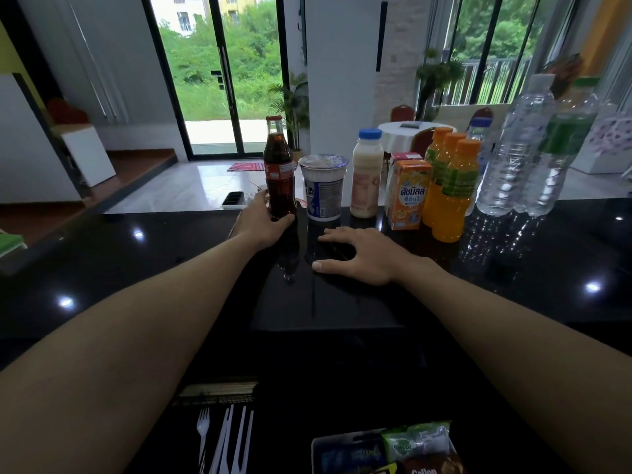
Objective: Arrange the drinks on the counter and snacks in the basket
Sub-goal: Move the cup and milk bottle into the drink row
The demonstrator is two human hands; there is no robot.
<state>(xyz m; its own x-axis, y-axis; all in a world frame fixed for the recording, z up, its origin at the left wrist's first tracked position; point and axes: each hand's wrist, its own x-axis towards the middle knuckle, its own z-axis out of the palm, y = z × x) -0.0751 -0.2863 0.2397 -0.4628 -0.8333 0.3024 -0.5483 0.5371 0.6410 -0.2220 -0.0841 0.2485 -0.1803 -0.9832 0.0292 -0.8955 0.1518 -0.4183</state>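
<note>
Nearest, white forks (222, 439) lie left of the basket (318, 449), which holds snacks (415, 443). On the black counter (136, 268) the left hand (263, 220) curls round the base of a standing cola bottle (278, 172). The right hand (362, 254) lies flat, fingers spread, holding nothing. Rightward stand a cup (323, 186), milk bottle (367, 172), carton (407, 196), orange bottles (451, 186) and water bottles (516, 145).
</note>
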